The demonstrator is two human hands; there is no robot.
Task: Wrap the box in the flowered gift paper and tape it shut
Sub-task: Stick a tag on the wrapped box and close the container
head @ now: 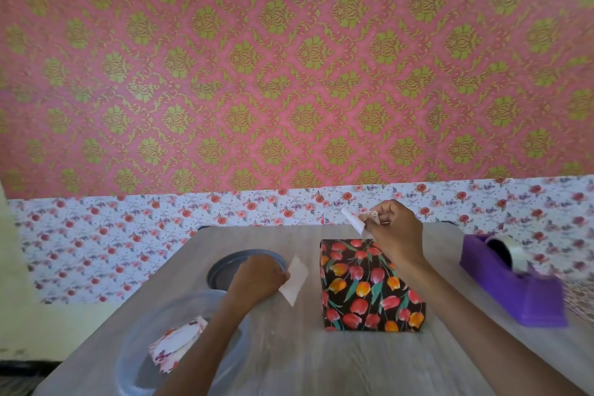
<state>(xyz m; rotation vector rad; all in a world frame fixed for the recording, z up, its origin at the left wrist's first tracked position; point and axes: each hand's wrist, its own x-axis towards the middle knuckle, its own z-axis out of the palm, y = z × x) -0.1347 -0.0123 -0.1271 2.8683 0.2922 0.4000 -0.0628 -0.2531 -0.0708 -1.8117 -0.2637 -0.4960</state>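
Clear round tub (135, 331) sits closest, at 7 o'clock of the frame, w/ a floral paper scrap (178, 342) lying in it; the left forearm crosses over its rim. Box (366, 286) stands upright on the grey wood-grain table (305, 363), approx centre, covered in the gift paper (379, 305): black ground, red and orange tulips w/ green leaves; near face smooth, left vertical edge creased sharp. Right hand (397, 235) is at the box's 12 o'clock, over its far top edge; thumb and fingertips (381, 214) are pinched together on a small strip (352, 220), white w/ a patterned end; the wrist overlaps the box's top right corner, contact can't be told. Left hand (257, 280) lies at the box's 9 o'clock, apart from it; fingers curled, gripping a white paper slip (294, 280) that points toward the box w/o reaching it. Grey round lid (221, 267) lies behind the left hand at the box's 10 o'clock; purple tape dispenser (514, 286) w/ its roll (509, 251) is at 3 o'clock, well apart.
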